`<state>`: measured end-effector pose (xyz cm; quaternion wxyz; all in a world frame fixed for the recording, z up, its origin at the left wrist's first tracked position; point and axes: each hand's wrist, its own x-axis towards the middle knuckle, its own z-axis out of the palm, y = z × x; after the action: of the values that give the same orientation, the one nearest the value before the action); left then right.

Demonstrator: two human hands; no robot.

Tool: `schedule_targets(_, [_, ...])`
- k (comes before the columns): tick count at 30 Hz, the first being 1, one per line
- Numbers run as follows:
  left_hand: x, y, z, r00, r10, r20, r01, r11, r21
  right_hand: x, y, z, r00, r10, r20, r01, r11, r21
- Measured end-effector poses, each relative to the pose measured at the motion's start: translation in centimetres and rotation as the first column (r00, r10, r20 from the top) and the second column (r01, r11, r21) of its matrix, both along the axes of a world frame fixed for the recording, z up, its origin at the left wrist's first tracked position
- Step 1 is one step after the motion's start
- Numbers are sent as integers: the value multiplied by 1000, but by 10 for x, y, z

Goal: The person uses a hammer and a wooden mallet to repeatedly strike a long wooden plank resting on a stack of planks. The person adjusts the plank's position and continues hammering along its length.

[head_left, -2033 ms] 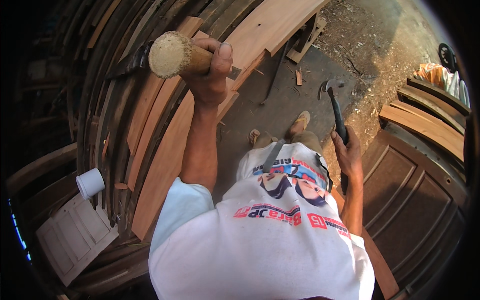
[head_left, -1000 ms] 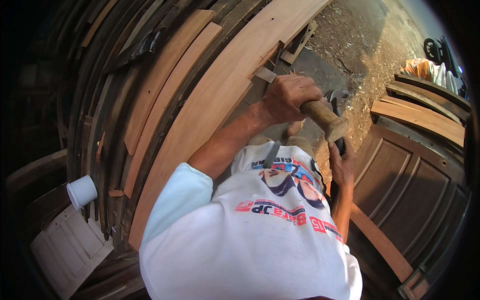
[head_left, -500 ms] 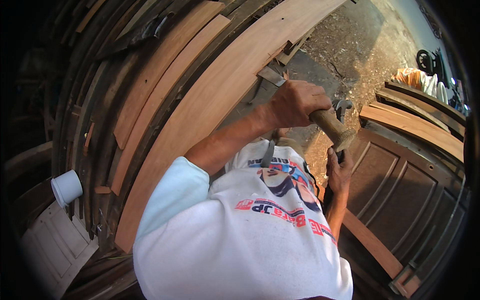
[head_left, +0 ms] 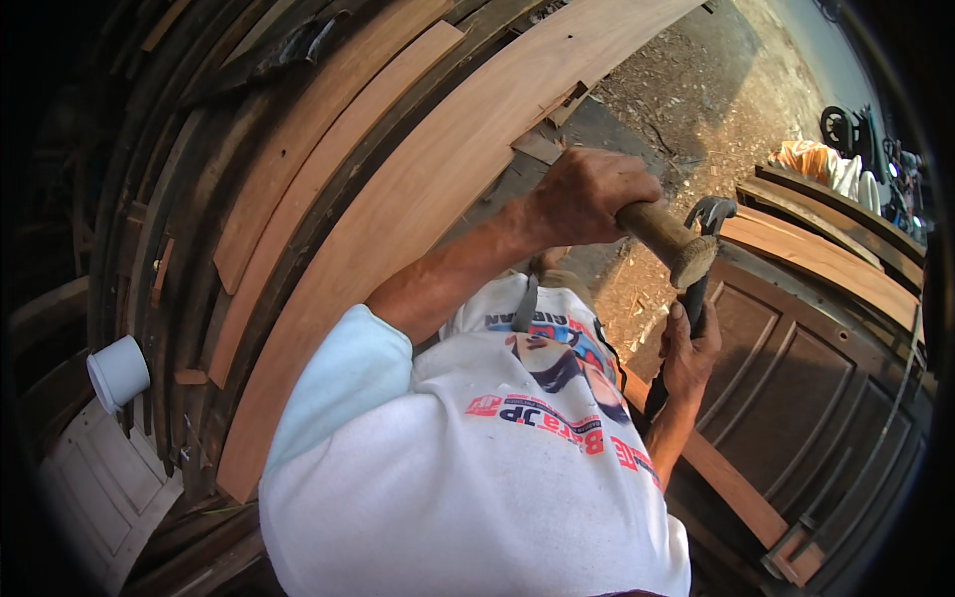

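Observation:
My left hand is wrapped round the thick wooden handle of a chisel. Its broad flat blade sticks out on the far side of the fist, by the edge of a long pale plank; whether it touches the wood, I cannot tell. In my right hand, closed round its black grip, is a claw hammer. The hammer's metal head stands just beyond the worn butt of the chisel handle, and part of its shaft is hidden behind that butt.
Several boards and beams lie stacked at the left. A white bucket stands near a pale panelled door. At the right are a brown panelled door and more planks. Wood chips cover the ground beyond.
The hammer and my right hand have shifted to the right, and more of the hammer's head shows past the chisel butt. My left hand keeps its grip on the chisel, nearly in place.

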<state>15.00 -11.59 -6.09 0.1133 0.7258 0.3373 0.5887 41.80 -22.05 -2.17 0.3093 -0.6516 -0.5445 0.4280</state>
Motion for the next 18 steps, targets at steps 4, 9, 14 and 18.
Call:
schedule_targets(4, [0, 0, 5, 999, 19, 37, -19, 1000, -1, -7, -2, 21, 999, -22, 35, 18, 995, 98])
schedule_targets(9, [0, 5, 4, 998, 59, 37, -59, 998, -11, -19, -3, 50, 998, -59, 6, 55, 964, 260])
schedule_targets(14, [1, 8, 6, 998, 66, 16, -65, 998, -13, -22, -12, 47, 976, -40, -214, 154, 824, 545])
schedule_targets(18, [-1, 9, 5, 998, 40, 53, -39, 999, -23, -27, -17, 24, 999, 48, -7, -37, 852, 522])
